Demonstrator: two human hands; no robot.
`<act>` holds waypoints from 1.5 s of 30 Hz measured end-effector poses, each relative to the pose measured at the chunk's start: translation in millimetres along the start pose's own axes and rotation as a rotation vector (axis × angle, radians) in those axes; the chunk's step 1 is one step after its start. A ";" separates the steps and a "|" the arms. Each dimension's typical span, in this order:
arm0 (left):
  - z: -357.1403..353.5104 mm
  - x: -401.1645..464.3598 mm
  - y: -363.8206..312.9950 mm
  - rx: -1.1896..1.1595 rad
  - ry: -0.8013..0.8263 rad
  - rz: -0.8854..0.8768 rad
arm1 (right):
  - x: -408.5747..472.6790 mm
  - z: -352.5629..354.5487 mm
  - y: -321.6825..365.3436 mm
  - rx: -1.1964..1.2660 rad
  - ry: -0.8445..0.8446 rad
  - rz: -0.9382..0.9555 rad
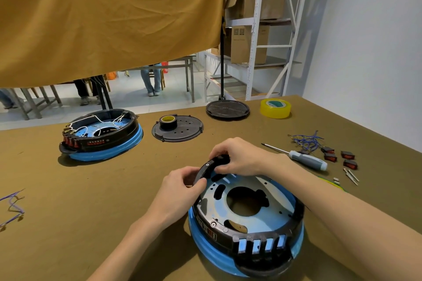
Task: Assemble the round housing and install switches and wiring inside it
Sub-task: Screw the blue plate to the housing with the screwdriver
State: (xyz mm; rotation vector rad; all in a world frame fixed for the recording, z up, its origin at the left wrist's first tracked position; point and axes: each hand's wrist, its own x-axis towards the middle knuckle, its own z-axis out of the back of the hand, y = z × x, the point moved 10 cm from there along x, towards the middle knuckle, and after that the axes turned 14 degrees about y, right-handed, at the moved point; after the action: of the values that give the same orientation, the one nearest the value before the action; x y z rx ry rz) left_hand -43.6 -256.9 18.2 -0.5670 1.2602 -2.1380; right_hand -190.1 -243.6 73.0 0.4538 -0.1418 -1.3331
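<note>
Head view: housing is set near centre on the table, its far rim raised. Rim is pinched by left hand; a small black part at the rim is gripped by right hand. Switches and screwdriver are seen at right.

- Round black plastic housing with blue film-wrapped rim: flat on table, metal plate inside, four empty switch slots nearest the wrists; far rim under both hands.
- Black-and-red rocker switches: loose, right of the right hand.
- Blue wire bundle: beside them.
</note>
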 end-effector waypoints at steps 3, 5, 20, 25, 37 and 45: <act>-2.8 -4.2 -4.8 0.015 -0.004 -0.027 | 10.3 -3.4 8.7 -0.037 0.050 0.022; -5.6 -5.2 -5.4 0.004 0.009 -0.029 | 16.8 -10.6 11.6 -0.063 0.113 0.018; -7.7 -6.1 -3.2 -0.031 0.016 -0.020 | 11.9 -21.9 6.7 -0.074 0.085 -0.007; -4.7 -5.0 -3.1 -0.007 -0.005 -0.010 | -23.2 4.7 -12.8 -0.264 -0.090 -0.200; -9.5 -8.5 -4.1 -0.046 -0.056 0.018 | -50.5 -30.4 33.3 0.088 -0.013 -0.082; -14.6 -15.6 18.3 -0.119 0.088 0.344 | -34.7 -43.5 49.6 0.038 0.078 -0.134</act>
State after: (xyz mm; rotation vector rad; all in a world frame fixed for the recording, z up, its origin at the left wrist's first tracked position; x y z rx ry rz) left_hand -36.2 -244.1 -5.7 -0.2812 1.4260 -1.8275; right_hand -138.2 -191.9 58.7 0.5549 -0.0734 -1.4432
